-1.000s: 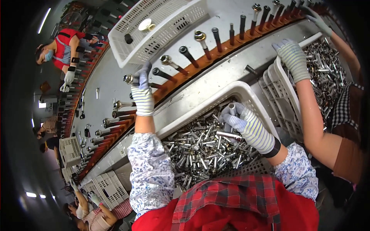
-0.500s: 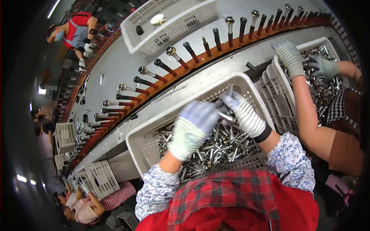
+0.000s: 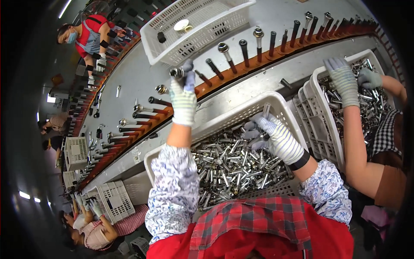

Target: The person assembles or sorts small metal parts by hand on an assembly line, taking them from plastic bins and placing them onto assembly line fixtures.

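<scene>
My left hand (image 3: 183,101), in a striped glove with greyish fingertips, reaches up to the curved rail. Its fingers are closed around a tool with a round chrome head, which looks like a ratchet wrench (image 3: 176,73); the lower part is hidden by the hand. Over the right side of a white plastic basket (image 3: 148,162), my right hand (image 3: 278,136) pinches a small chrome cylinder (image 3: 267,110) that sticks up from its fingers. Below it lie many loose chrome metal parts (image 3: 233,168), heaped in the basket.
An orange-brown rail (image 3: 258,58) curves across the bench, holding upright tools with chrome heads or black ends. Behind it stands a white basket (image 3: 202,45) with a round pale item. At right, another person's gloved hands (image 3: 343,80) work over a second parts basket (image 3: 332,129). Other people sit at left.
My left hand has gone from above the parts basket up and left to the rail, onto a chrome-headed tool. My right hand stays over the basket, slightly lower.
</scene>
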`<action>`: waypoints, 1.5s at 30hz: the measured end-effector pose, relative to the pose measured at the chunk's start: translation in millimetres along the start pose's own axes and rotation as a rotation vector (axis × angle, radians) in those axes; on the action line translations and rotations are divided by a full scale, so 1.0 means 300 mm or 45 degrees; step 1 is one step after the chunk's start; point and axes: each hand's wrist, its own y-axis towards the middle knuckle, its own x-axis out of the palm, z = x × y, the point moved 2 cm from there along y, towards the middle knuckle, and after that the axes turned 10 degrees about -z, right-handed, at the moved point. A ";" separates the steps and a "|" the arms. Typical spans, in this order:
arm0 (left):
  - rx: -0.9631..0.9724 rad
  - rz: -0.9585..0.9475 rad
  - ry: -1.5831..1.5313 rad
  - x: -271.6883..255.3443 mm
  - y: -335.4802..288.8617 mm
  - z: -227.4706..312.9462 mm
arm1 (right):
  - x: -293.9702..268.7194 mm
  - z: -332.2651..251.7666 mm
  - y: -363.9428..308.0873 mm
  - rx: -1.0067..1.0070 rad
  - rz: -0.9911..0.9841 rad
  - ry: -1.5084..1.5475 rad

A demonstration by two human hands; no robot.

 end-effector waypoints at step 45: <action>-0.389 -0.141 0.129 -0.183 -0.045 -0.288 | -0.116 -0.443 0.236 -0.673 -0.009 -0.101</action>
